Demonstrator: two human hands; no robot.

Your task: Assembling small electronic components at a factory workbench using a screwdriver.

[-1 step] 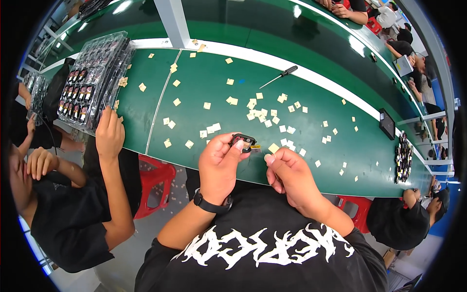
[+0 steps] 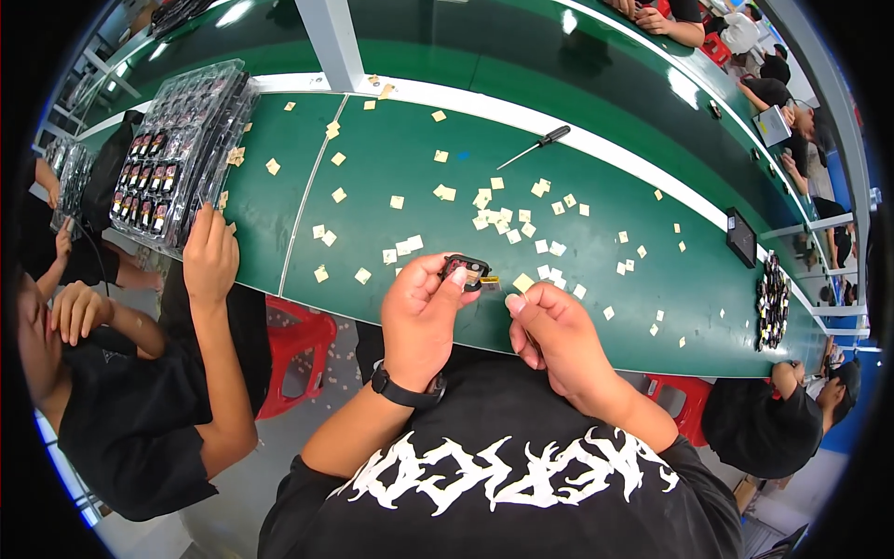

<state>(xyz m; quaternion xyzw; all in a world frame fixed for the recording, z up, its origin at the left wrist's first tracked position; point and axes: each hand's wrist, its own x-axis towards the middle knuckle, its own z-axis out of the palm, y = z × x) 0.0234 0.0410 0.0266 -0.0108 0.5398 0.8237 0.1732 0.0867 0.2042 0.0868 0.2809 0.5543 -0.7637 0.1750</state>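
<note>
My left hand (image 2: 421, 312) is closed around a small black device housing (image 2: 477, 265) shaped like a watch case, with its thumb across the face. Parts show inside the housing, and a short yellow tab (image 2: 491, 279) sticks out on its right. To the right of it, my right hand (image 2: 564, 343) is pinched, thumb against forefinger. A small pale yellow square (image 2: 523, 282) shows at those fingertips and looks gripped there. Both hands are above the near edge of the green table (image 2: 391, 289).
Many pale paper-like squares (image 2: 503, 215) lie scattered over the table. Farther off lies a screwdriver (image 2: 535, 147). Stacked clear trays of black devices (image 2: 154, 172) stand left, beside a co-worker's hand (image 2: 210, 256). A black box (image 2: 741, 238) and piled black parts (image 2: 772, 303) are right.
</note>
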